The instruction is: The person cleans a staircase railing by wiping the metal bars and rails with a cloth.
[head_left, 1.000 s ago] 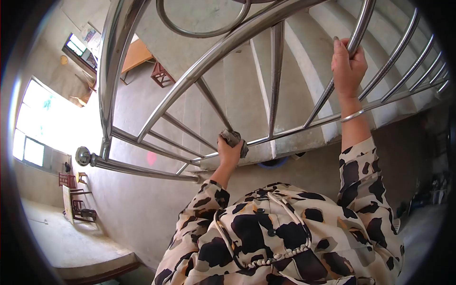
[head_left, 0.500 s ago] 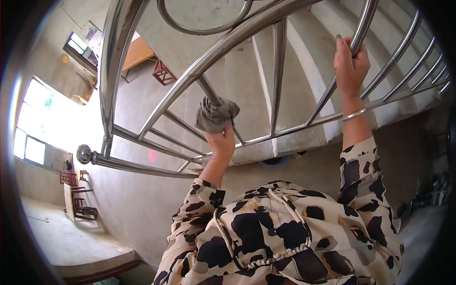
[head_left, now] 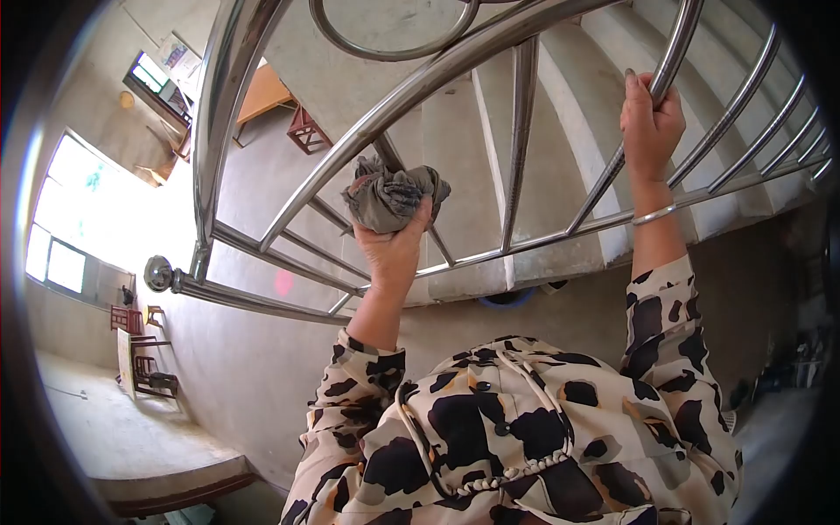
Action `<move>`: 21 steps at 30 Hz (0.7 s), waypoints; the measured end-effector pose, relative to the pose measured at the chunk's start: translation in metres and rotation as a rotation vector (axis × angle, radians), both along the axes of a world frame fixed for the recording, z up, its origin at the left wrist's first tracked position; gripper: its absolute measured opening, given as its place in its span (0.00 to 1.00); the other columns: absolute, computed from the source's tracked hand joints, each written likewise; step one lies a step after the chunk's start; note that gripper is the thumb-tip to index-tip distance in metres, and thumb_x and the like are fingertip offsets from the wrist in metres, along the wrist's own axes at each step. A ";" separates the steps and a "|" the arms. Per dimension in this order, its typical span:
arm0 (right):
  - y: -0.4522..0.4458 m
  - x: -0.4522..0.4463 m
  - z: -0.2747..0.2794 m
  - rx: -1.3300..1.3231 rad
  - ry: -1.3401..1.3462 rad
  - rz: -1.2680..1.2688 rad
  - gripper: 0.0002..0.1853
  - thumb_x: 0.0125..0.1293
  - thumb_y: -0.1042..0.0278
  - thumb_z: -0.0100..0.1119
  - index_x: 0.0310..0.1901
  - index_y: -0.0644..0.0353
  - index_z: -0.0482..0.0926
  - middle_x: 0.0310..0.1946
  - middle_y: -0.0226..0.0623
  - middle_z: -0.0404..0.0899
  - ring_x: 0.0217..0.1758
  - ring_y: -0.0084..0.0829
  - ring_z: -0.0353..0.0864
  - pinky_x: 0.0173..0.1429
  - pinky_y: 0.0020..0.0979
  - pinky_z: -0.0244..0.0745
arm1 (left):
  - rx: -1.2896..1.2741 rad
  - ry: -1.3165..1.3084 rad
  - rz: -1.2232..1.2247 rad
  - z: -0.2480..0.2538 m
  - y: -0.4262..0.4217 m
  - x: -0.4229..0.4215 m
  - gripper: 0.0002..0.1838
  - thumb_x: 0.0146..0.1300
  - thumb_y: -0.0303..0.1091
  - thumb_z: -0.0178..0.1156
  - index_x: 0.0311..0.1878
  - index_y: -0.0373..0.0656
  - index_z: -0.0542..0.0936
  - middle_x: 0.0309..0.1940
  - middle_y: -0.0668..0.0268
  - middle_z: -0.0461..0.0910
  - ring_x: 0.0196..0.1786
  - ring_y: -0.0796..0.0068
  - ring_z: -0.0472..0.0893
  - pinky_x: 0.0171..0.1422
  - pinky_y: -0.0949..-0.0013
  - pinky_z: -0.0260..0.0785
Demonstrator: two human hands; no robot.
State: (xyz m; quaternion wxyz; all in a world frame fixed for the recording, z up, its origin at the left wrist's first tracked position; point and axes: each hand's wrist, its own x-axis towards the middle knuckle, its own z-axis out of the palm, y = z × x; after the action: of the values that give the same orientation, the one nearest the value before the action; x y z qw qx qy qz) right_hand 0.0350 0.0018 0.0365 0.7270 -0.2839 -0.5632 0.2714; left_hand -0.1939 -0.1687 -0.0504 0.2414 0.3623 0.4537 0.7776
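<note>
My left hand (head_left: 390,254) is closed on a crumpled grey cloth (head_left: 398,197), which lies against a slanting metal bar of the stair railing (head_left: 350,144). The cloth hides part of that bar and most of my fingertips. On the right, my right hand (head_left: 653,131) is wrapped round another shiny railing bar (head_left: 678,44), with the thumb pointing up along it. A bangle (head_left: 654,214) circles my right wrist. Both arms reach forward in spotted sleeves.
Concrete steps (head_left: 577,114) rise behind the railing at upper right. A round metal knob (head_left: 158,273) ends the lower rail at left. Farther off are a wooden table (head_left: 262,94), a red-brown stool (head_left: 308,131), a bright window (head_left: 70,210) and a blue-rimmed object (head_left: 506,298) below the stairs.
My left hand has shifted slightly left and up with the cloth, which now looks more spread out. My right hand keeps its hold on the same bar. The view has moved a little.
</note>
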 end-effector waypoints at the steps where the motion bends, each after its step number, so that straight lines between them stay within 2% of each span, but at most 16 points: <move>1: -0.001 0.000 0.000 -0.005 0.009 0.020 0.07 0.58 0.70 0.58 0.27 0.60 0.71 0.16 0.19 0.64 0.17 0.10 0.59 0.21 0.16 0.55 | 0.069 0.031 0.030 0.001 0.002 0.002 0.31 0.45 0.15 0.64 0.52 0.40 0.62 0.41 0.67 0.73 0.46 0.76 0.73 0.52 0.73 0.67; 2: -0.001 0.000 -0.001 -0.006 0.010 0.018 0.07 0.58 0.70 0.58 0.27 0.60 0.71 0.16 0.19 0.64 0.17 0.10 0.59 0.21 0.16 0.55 | 0.017 0.167 0.108 -0.019 0.006 -0.006 0.30 0.44 0.18 0.66 0.51 0.40 0.64 0.40 0.67 0.73 0.45 0.77 0.73 0.51 0.73 0.66; 3: 0.001 0.001 -0.002 0.004 -0.002 0.014 0.07 0.58 0.70 0.59 0.27 0.59 0.71 0.16 0.19 0.64 0.18 0.10 0.59 0.21 0.15 0.55 | 0.017 0.169 0.105 -0.040 0.007 -0.012 0.30 0.44 0.18 0.66 0.51 0.40 0.64 0.40 0.67 0.73 0.45 0.77 0.73 0.51 0.73 0.66; 5: 0.002 0.002 -0.003 0.015 -0.010 0.005 0.07 0.58 0.70 0.59 0.27 0.59 0.71 0.17 0.19 0.64 0.18 0.10 0.59 0.22 0.15 0.55 | -0.461 0.244 0.154 -0.081 0.003 -0.019 0.31 0.42 0.22 0.68 0.51 0.40 0.65 0.39 0.65 0.74 0.45 0.78 0.74 0.48 0.73 0.67; 7: 0.002 0.001 -0.003 0.015 -0.028 -0.004 0.07 0.58 0.70 0.59 0.28 0.59 0.71 0.17 0.19 0.64 0.18 0.10 0.59 0.22 0.16 0.56 | -0.886 0.317 0.089 -0.107 -0.009 -0.015 0.29 0.41 0.24 0.69 0.49 0.39 0.68 0.39 0.64 0.76 0.42 0.78 0.75 0.45 0.71 0.69; 8: 0.003 0.000 -0.003 0.024 -0.024 -0.011 0.07 0.58 0.70 0.59 0.28 0.59 0.71 0.17 0.19 0.64 0.18 0.10 0.59 0.22 0.16 0.56 | -0.875 0.323 0.086 -0.110 -0.013 -0.010 0.29 0.41 0.24 0.69 0.49 0.39 0.68 0.39 0.64 0.76 0.42 0.78 0.75 0.45 0.71 0.69; 10: 0.003 0.001 -0.005 0.001 -0.022 -0.012 0.07 0.58 0.70 0.59 0.27 0.60 0.71 0.16 0.19 0.64 0.18 0.11 0.58 0.22 0.16 0.56 | -0.733 0.038 -0.287 -0.082 -0.019 0.011 0.24 0.43 0.23 0.68 0.46 0.38 0.72 0.37 0.64 0.78 0.39 0.77 0.77 0.42 0.71 0.71; 12: 0.002 0.000 -0.005 0.010 -0.024 -0.013 0.08 0.58 0.69 0.59 0.27 0.60 0.71 0.16 0.19 0.64 0.18 0.11 0.58 0.22 0.17 0.56 | -0.443 -0.020 -0.341 -0.023 -0.013 0.034 0.18 0.46 0.23 0.66 0.42 0.38 0.75 0.34 0.68 0.78 0.37 0.78 0.77 0.41 0.73 0.72; 13: 0.002 0.000 -0.005 0.025 -0.024 -0.003 0.08 0.58 0.69 0.59 0.27 0.60 0.71 0.16 0.20 0.63 0.18 0.11 0.58 0.22 0.17 0.56 | -0.293 0.014 -0.388 0.009 -0.005 0.040 0.18 0.49 0.23 0.65 0.44 0.37 0.74 0.36 0.68 0.77 0.37 0.79 0.77 0.41 0.75 0.72; 14: 0.002 0.001 -0.005 0.028 -0.030 0.000 0.08 0.58 0.69 0.59 0.27 0.60 0.71 0.16 0.20 0.63 0.18 0.11 0.58 0.22 0.17 0.56 | -0.273 0.082 -0.402 0.036 0.003 0.043 0.18 0.50 0.24 0.65 0.45 0.37 0.74 0.36 0.68 0.78 0.37 0.80 0.77 0.41 0.75 0.72; 16: 0.005 0.002 -0.005 0.033 -0.043 -0.017 0.08 0.58 0.70 0.59 0.27 0.60 0.71 0.16 0.20 0.63 0.19 0.12 0.58 0.23 0.17 0.56 | -0.059 0.181 -0.364 0.090 0.020 0.059 0.15 0.52 0.24 0.63 0.44 0.37 0.75 0.35 0.68 0.78 0.36 0.80 0.76 0.39 0.75 0.71; 17: 0.005 0.001 -0.005 0.037 -0.046 -0.016 0.08 0.58 0.70 0.59 0.27 0.60 0.71 0.16 0.20 0.63 0.19 0.12 0.58 0.23 0.17 0.56 | -0.055 0.179 -0.363 0.093 0.036 0.066 0.15 0.52 0.24 0.63 0.44 0.37 0.75 0.35 0.68 0.78 0.36 0.80 0.76 0.39 0.75 0.71; 19: 0.004 0.002 -0.005 0.058 -0.047 -0.010 0.08 0.58 0.70 0.59 0.27 0.61 0.70 0.16 0.20 0.63 0.19 0.12 0.58 0.23 0.17 0.56 | 0.195 0.249 -0.285 0.096 0.060 0.080 0.14 0.53 0.23 0.61 0.44 0.36 0.74 0.35 0.68 0.78 0.35 0.80 0.76 0.40 0.75 0.70; 20: 0.004 0.001 -0.005 0.058 -0.046 -0.015 0.08 0.58 0.70 0.59 0.27 0.61 0.70 0.16 0.20 0.63 0.19 0.12 0.58 0.23 0.17 0.56 | 0.196 0.249 -0.289 0.090 0.063 0.079 0.14 0.53 0.23 0.61 0.44 0.36 0.74 0.35 0.68 0.78 0.35 0.80 0.76 0.40 0.75 0.70; 21: 0.004 0.000 -0.006 0.060 -0.045 -0.024 0.08 0.58 0.71 0.58 0.27 0.61 0.70 0.16 0.20 0.63 0.19 0.12 0.58 0.23 0.17 0.56 | 0.202 0.489 -0.101 0.074 0.068 0.075 0.16 0.51 0.23 0.61 0.45 0.35 0.72 0.35 0.65 0.77 0.37 0.74 0.76 0.43 0.72 0.68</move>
State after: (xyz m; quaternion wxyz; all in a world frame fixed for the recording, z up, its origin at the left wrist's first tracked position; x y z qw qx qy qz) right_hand 0.0347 0.0059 0.0310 0.7255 -0.2748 -0.5837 0.2394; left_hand -0.1185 -0.1009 0.0234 0.1259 0.5837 0.4001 0.6953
